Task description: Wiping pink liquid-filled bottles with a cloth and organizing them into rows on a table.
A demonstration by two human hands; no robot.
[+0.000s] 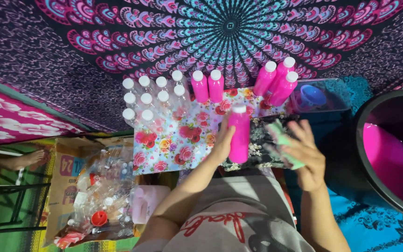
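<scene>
The left hand (222, 145) was wrapped around the lower side of a pink bottle (239, 135), fingers curled and pressed against its wall, holding it upright at the middle of the frame on a floral table (173, 144). To its left, in the lower left of the frame, a cardboard box (64, 186) held a jumble of empty clear bottles (106, 186). Above that, at the table's upper left, stood a cluster of clear capped bottles (150, 100); two filled pink ones (207, 86) stood just beside them, and three more (278, 81) leaned together further right.

The held bottle looked full of pink liquid and so fairly heavy for its size; its smooth plastic wall would likely be slippery if wet and might give a little under a squeeze, so the mid to lower body seems the firmest place to grip, not the white cap.

Right of it, the right hand (306, 156) pinched a green cloth (283, 142), blurred, close to the bottle. A clear tub (339, 91) sat upper right, and a black bucket (364, 154) of pink liquid (388, 158) filled the right edge.
</scene>
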